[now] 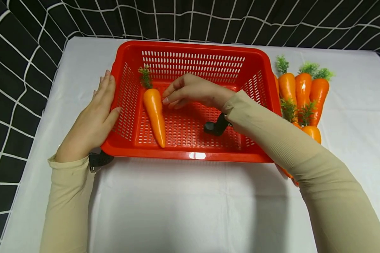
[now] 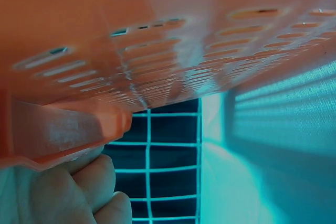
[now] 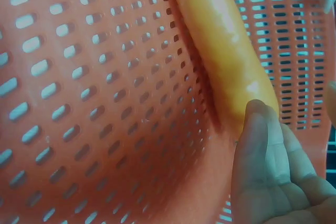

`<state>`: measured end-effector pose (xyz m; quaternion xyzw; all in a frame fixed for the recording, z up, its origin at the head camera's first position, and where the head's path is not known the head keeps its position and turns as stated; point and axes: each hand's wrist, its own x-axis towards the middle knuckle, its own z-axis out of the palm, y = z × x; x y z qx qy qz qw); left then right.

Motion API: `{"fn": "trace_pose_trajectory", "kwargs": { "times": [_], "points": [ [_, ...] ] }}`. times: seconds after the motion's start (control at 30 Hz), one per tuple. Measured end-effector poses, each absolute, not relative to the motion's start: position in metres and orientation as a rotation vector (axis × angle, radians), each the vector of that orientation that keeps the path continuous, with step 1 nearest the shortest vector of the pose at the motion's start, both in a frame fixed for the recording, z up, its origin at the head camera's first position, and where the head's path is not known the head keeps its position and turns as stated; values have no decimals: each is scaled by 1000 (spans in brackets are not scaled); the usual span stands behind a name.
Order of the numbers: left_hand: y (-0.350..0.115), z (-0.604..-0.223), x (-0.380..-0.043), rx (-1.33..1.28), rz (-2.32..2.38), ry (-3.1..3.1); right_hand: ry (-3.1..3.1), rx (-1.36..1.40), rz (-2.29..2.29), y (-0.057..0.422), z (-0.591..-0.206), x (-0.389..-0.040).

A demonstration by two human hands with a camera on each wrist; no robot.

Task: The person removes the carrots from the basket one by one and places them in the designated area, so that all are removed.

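An orange toy carrot [image 1: 154, 116] with a green leafy top lies in the left part of a red perforated plastic basket [image 1: 190, 157], its tip toward the near side. My right hand [image 1: 190, 92] reaches into the basket from the right. Its loosely bent fingertips are right beside the carrot's thick upper end; in the right wrist view the fingers [image 3: 257, 145] overlap that end. My left hand [image 1: 93, 116] rests along the basket's left rim, fingers extended on the outside and thumb at the rim's top. The left wrist view shows its fingers [image 2: 94, 187] just under the rim.
Several more carrots [image 1: 303, 93] with green tops lie in a bunch against the basket's right side, partly hidden by my right sleeve [image 1: 282, 140]. A white cloth [image 1: 177, 207] covers the table. White wire grid [image 1: 25, 88] stands along the left and back edges.
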<state>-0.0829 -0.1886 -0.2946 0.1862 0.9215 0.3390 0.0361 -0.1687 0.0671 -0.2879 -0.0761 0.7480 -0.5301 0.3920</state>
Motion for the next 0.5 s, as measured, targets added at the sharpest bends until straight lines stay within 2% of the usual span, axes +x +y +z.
{"fn": "trace_pose_trajectory", "kwargs": {
  "times": [0.5],
  "points": [
    [-189,-295,-83,564,1038,2831,1869,-192,-1231,65,-300,-166]
  ]
}}
